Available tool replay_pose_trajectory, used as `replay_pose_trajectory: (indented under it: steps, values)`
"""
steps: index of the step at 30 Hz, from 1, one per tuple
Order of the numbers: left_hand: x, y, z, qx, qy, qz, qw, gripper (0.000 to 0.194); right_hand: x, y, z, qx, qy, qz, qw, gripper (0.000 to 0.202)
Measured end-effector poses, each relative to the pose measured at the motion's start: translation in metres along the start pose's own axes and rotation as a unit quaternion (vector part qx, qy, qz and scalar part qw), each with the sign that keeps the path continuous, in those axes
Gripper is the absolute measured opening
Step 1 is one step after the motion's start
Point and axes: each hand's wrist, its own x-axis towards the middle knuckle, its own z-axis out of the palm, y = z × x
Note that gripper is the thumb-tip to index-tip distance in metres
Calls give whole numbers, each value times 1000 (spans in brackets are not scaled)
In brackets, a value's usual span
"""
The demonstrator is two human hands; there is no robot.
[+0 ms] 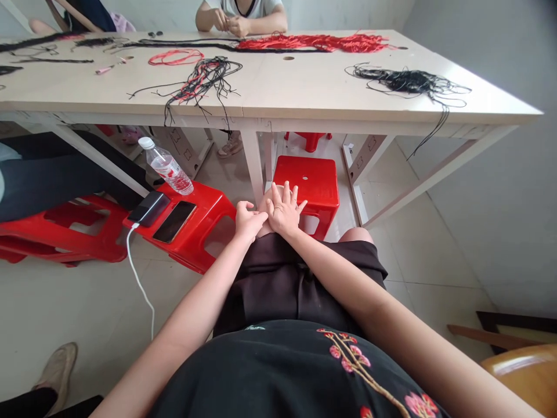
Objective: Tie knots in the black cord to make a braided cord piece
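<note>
My right hand (284, 210) rests above my knee with its fingers spread, palm down, holding nothing. Beside it, touching its edge, is my left hand (249, 220); its fingers are curled and thumb and fingertips come together near the right hand, and whether anything thin is between them is too small to tell. Both hands are over my lap, in front of the dark skirt (282, 290). Just beyond them stands a red stool (307, 174). On the table (282, 107) lie a black and red cord bundle (204, 78), a black cord bundle (409, 81) and red cords (313, 42).
Left of my hands, another red stool (204, 200) bears a water bottle (169, 168), a phone (174, 222) and a black device (149, 209) with a white cable (138, 281). A person (241, 17) sits across the table; another person's legs (56, 177) are at left.
</note>
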Motion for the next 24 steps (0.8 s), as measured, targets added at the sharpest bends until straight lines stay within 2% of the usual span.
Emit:
replay_pose_trajectory:
  steps: [14, 24]
  values:
    - [18, 13, 8, -47, -8, -78, 996, 47, 20, -1, -8, 3, -5, 10, 1000, 53]
    - [23, 25, 13, -61, -18, -81, 995, 48, 56, 2, -10, 38, -11, 41, 998, 53]
